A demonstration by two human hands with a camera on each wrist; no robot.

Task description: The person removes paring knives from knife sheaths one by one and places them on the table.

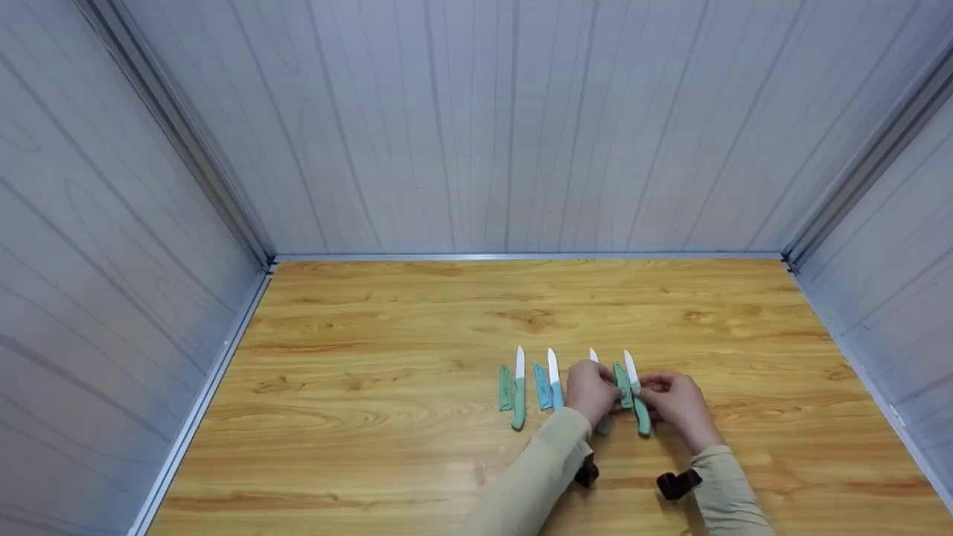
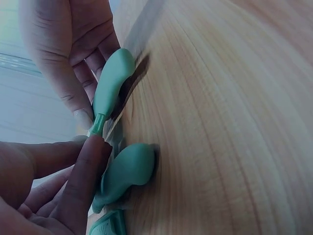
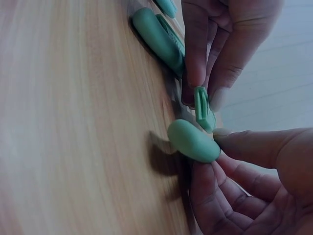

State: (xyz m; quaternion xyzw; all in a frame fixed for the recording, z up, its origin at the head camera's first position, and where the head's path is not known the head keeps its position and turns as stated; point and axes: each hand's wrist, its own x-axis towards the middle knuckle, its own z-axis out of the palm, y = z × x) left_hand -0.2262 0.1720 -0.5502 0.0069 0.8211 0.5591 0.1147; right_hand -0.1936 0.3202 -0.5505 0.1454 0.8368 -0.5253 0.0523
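My left hand (image 1: 590, 391) pinches a green knife sheath (image 1: 622, 381) between thumb and fingers; the sheath's slotted end (image 3: 201, 105) shows in the right wrist view. My right hand (image 1: 676, 402) pinches the green handle (image 3: 191, 140) of a paring knife (image 1: 642, 418), its white blade pointing away. Knife and sheath are side by side, the blade outside the sheath. Beneath my left hand lies another knife, with its blade tip (image 1: 593, 354) and handle end (image 1: 604, 426) showing. In the left wrist view its green handle (image 2: 131, 169) rests on the table, near another sheath (image 2: 110, 225).
Left of my hands, a blue knife (image 1: 552, 368) lies beside its blue sheath (image 1: 543, 385). Farther left, a green knife (image 1: 519, 394) lies beside a green sheath (image 1: 505, 388). The wooden table (image 1: 357, 439) meets pale panel walls (image 1: 476, 149) at the back and sides.
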